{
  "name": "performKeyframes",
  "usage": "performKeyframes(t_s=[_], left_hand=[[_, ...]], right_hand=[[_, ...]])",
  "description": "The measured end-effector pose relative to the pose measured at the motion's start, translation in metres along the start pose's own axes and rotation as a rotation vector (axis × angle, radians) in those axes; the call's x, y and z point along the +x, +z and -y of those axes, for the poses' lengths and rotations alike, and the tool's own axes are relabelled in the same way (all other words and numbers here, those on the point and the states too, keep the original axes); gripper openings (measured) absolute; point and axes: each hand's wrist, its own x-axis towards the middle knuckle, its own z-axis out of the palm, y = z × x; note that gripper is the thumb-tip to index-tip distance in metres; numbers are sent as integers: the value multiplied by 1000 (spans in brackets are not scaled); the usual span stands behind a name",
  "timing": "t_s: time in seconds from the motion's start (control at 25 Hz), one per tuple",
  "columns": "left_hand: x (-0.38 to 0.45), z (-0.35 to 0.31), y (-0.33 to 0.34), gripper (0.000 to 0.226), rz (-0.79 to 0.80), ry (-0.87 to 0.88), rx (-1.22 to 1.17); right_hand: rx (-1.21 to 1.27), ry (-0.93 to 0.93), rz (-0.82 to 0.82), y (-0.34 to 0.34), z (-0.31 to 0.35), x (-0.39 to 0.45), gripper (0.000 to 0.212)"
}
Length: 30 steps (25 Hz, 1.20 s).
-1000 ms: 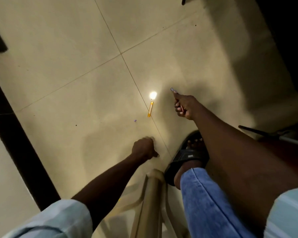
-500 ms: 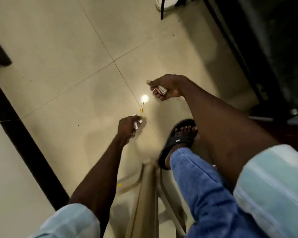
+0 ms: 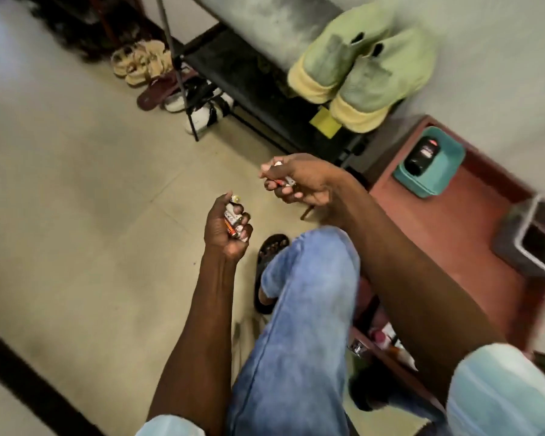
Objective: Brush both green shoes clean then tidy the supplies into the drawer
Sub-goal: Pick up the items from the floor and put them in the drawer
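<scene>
A seated person's left hand (image 3: pixel 228 226) gripped a few small cylinders, likely batteries (image 3: pixel 233 220). The right hand (image 3: pixel 296 184) pinched another small item, too blurred to name. Both green shoes (image 3: pixel 364 66) leaned against the wall, well apart from the hands. They looked soft and light, best held by the heel. A teal tray (image 3: pixel 447 180) on the red cabinet (image 3: pixel 447 234) held a dark bottle (image 3: pixel 420 155). An open drawer (image 3: pixel 387 357) below showed small bottles.

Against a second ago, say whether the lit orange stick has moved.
Yes. The stick lay on the floor seam ahead of the sandal; now the left hand grips it, off the floor.
</scene>
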Motion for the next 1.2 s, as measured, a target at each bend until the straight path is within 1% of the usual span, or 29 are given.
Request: performKeyframes(t_s=[0.08,0.16,0.28,0.36,0.44,0.56,0.64,0.76,0.84,1.0,1.08,1.12,1.2], left_hand=[[-32,16,50,24,140,-61,34],[-62,37,97,25,281,-155,80],[-93,81,146,24,465,-290,240],[-115,121,162,21,571,-404,401],[-130,156,165,22,594,-488,567],[-142,185,161,23,541,-526,747],[-141,192,157,22,486,-504,826],[-133,194,152,20,435,-448,963],[-125,193,151,20,405,-434,968],[-106,190,154,25,324,-390,955],[-92,192,158,25,298,-388,963],[-84,192,159,25,288,-392,968],[-60,194,163,24,273,-399,991]], right_hand=[[134,-119,-125,-17,-21,-75,4],[218,-186,-241,-33,-58,-143,5],[289,-178,-455,-55,-125,-211,6],[347,-151,-605,-60,-169,-245,12],[388,-151,-720,-59,-205,-268,20],[397,-121,-831,-51,-239,-289,18],[380,-68,-856,-46,-253,-299,15],[400,-48,-853,-46,-266,-303,8],[393,-41,-824,-50,-277,-296,5],[378,-14,-764,-63,-304,-267,9],[396,26,-703,-72,-314,-251,16],[358,63,-682,-78,-317,-241,20],[201,140,-676,-90,-315,-219,23]])
